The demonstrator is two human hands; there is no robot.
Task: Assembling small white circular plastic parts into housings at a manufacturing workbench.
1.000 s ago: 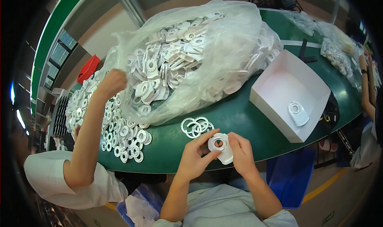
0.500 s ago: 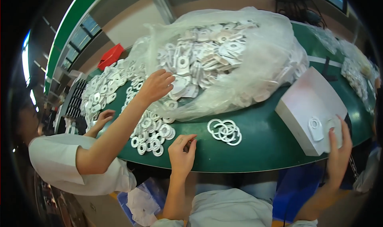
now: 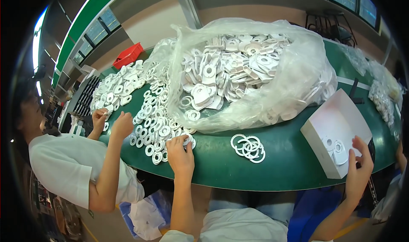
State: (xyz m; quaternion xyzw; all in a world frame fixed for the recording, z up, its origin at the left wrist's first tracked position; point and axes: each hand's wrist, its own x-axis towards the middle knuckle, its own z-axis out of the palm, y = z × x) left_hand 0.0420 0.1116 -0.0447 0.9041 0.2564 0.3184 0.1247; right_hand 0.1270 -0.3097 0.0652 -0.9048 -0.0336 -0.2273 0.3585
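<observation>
My left hand [image 3: 180,156] is at the near right edge of a pile of white plastic rings [image 3: 156,133], thumb and fingers curled round a white ring [image 3: 192,142] there. At the right, my right hand [image 3: 359,167] is beside a white open box [image 3: 326,135], its fingers apart and nothing seen between them. Flat white parts with a round hole [image 3: 340,153] lie inside the box, close to my fingertips. Between my hands, a small heap of thin open white rings [image 3: 249,148] rests on the green table [image 3: 281,169].
A large clear plastic bag [image 3: 264,114], full of white holed parts, stands open mid-table. To the left a co-worker in a white shirt [image 3: 64,165] has both hands near another white pile [image 3: 117,88]. A red bin [image 3: 128,55] sits behind; bagged parts [image 3: 381,99] lie far right.
My left hand has moved left onto the ring pile. My right hand has let go of a flat white part, which now lies in the box. The co-worker's raised arm has drawn back from the bag.
</observation>
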